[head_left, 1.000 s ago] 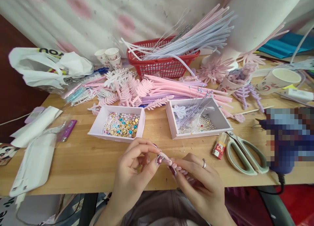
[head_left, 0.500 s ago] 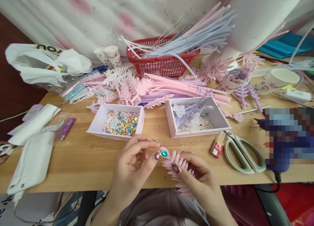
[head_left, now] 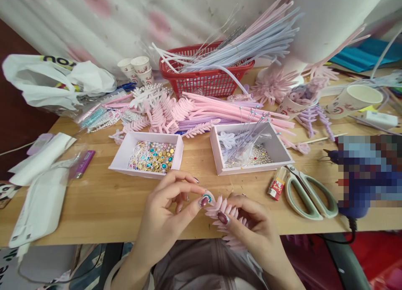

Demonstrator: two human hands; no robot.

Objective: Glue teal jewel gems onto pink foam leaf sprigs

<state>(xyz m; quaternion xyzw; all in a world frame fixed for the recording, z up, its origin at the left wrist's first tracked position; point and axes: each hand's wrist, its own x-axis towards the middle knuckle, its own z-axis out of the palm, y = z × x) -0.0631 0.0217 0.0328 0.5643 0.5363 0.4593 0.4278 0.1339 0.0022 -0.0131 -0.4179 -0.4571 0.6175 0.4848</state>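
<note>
Between the thumb and index finger of my left hand (head_left: 168, 212) is a teal gem (head_left: 208, 196) with a pale beaded rim, at the tip of a pink pipe-cleaner piece. The thumb covers part of the gem, while the other fingers curve loosely. My right hand (head_left: 256, 221) is closed around the same pink pipe-cleaner piece (head_left: 221, 206), which has pointed, leaf-like tufts along its stem. Its lower end hangs beneath the right palm. Ahead of the left hand stands a white box of gems and beads (head_left: 114, 162).
Another white box (head_left: 216, 156) holds pins and pearls. Scissors (head_left: 310, 198), a small red-labelled container (head_left: 276, 184) and a glue gun (head_left: 358, 206) lie right. Pink pipe cleaners (head_left: 216, 107) lie before a red basket (head_left: 204, 84). A purple lighter (head_left: 84, 164) is left.
My left thumb has slid up over the gem and now presses against it, with the index finger on its other side. The whole view has shifted slightly.
</note>
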